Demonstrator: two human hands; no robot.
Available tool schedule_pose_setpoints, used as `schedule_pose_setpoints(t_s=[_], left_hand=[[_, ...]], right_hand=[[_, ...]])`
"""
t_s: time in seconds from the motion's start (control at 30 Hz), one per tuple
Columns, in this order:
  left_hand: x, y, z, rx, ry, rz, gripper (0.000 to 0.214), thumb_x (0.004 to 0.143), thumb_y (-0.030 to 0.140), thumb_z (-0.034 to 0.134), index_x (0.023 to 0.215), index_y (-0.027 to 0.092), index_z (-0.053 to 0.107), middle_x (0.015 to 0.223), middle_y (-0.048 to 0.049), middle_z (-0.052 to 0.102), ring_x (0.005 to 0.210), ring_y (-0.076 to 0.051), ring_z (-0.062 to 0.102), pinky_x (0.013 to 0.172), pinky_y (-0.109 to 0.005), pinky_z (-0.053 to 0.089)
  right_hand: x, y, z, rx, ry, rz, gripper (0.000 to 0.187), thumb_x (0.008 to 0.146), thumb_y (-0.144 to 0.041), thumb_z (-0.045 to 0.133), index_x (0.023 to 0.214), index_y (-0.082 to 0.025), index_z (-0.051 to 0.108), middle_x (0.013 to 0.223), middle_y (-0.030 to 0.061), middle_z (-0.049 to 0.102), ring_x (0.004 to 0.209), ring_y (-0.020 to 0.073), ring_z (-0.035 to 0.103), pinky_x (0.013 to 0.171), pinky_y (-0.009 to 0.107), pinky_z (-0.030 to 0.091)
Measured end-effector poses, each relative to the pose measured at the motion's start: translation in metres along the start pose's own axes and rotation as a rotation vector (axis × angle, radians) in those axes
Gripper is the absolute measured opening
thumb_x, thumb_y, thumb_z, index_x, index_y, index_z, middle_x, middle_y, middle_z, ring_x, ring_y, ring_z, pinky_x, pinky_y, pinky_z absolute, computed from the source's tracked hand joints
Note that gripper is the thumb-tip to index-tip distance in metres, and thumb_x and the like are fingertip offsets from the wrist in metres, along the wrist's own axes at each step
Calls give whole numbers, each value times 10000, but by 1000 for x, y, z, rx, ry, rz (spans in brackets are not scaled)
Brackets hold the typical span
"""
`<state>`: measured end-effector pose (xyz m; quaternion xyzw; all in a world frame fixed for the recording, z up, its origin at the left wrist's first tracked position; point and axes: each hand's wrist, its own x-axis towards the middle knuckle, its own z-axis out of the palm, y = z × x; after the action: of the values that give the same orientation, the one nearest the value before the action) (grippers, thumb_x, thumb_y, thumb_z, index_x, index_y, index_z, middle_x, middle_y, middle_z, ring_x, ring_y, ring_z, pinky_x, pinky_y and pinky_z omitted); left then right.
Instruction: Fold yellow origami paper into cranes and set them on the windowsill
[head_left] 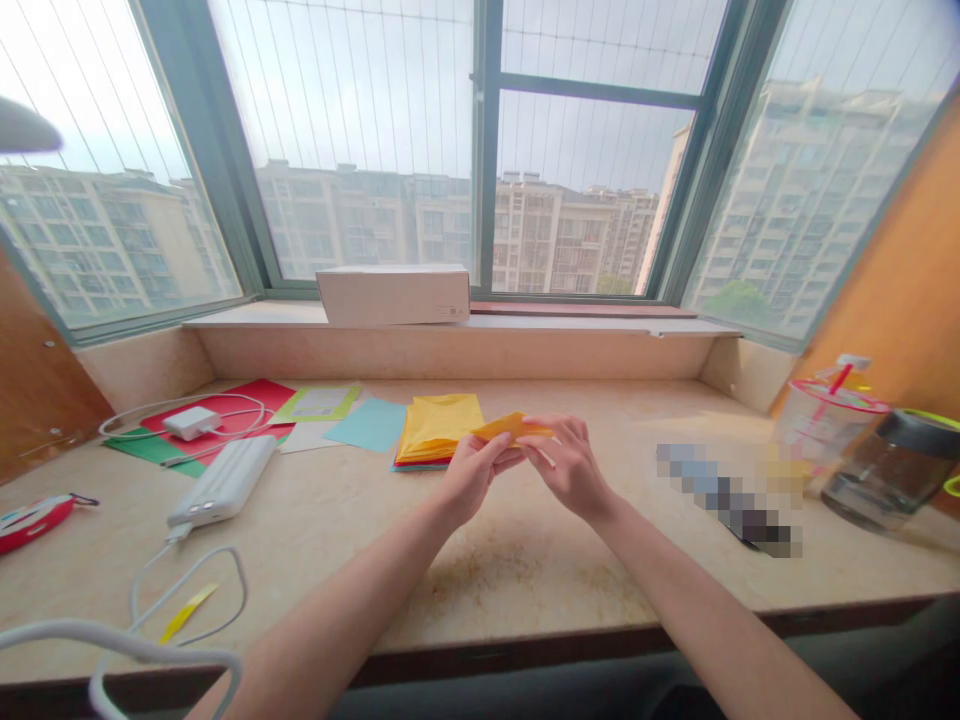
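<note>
- Paper, orange and folded (pixel 512 427), is held just above the desk (pixel 525 570) at the middle of the view, in front of the stack of coloured sheets (pixel 439 425).
- The left hand (pixel 472 475) pinches the paper's near left end between thumb and fingers, closed narrowly on it.
- The right hand (pixel 571 468) grips the other end, its fingers curled over the top edge and its thumb underneath, also closed on the paper.
- We judge the step in hand to be a fold or crease in this single sheet, which is lifted clear of the stack.
- A next move, we think, calls for both pinches to hold the edges matched while a fingertip runs along the fold. How well the edges line up is too small to tell.
- Further out on the left lie a light blue sheet (pixel 369 423), a red sheet (pixel 255 395) under a white charger (pixel 191 422), and a power bank (pixel 223 480) with its cable (pixel 187 575) looping toward us.
- A yellow strip (pixel 187 610) lies inside that loop.
- On the right stand a cup with a straw (pixel 829 420) and a dark-lidded jar (pixel 885 470).
- A white box (pixel 394 294) rests on the windowsill behind.
</note>
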<state>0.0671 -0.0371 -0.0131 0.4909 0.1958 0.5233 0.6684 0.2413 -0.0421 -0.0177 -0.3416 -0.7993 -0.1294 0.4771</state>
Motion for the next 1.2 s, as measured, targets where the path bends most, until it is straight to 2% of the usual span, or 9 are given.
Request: schedule_pose_setpoints(t_s=[0.13,0.37,0.57,0.73,0.9,1.1,1.2], left_hand=[[-1,1,0,49,-7,4,327,805,324,718,1084,153,717,1147,-120,708,1070,-253,648,1001,-407,460],[0,0,-1,186,-69,23,363,784,300,746,1116,158,714,1163,-117,705,1103,-276,627,1019,-414,429],[2,-4,-1,186,-23,44,342,791,302,738,1106,169,723,1160,-102,709,1079,-264,637,1011,-412,444],[4,-4,-1,167,27,39,305,763,302,761,1033,161,748,1078,-91,737,1000,-245,664,983,-410,469],[3,-2,1,168,40,57,308,759,294,764,1038,164,747,1064,-89,741,999,-241,662,985,-413,469],[5,-4,-1,135,58,84,301,746,271,777,1028,168,743,1103,-93,725,1039,-245,650,1013,-420,444],[5,-6,-3,124,67,85,283,747,254,776,1012,160,743,1081,-94,729,1032,-240,650,1016,-422,439]], right_hand=[[0,0,5,66,80,119,138,923,-284,572,925,-241,703,1216,86,634,1136,254,565,981,457,389],[0,4,8,288,81,282,90,865,-297,649,862,-224,701,1061,78,649,1060,249,593,957,442,429],[2,2,7,403,96,315,48,842,-264,665,862,-225,685,1050,68,634,1036,229,603,951,402,454],[2,3,11,482,121,340,87,832,-274,672,902,-224,659,1035,59,653,972,212,627,885,366,491],[4,2,10,499,111,350,122,859,-278,645,972,-230,646,1020,55,659,991,211,618,906,370,480],[4,3,10,462,107,347,95,867,-302,643,904,-225,683,1091,76,622,1074,227,584,988,407,439],[3,6,14,504,86,368,104,867,-310,641,899,-226,692,1105,82,606,1088,230,577,981,411,456]])
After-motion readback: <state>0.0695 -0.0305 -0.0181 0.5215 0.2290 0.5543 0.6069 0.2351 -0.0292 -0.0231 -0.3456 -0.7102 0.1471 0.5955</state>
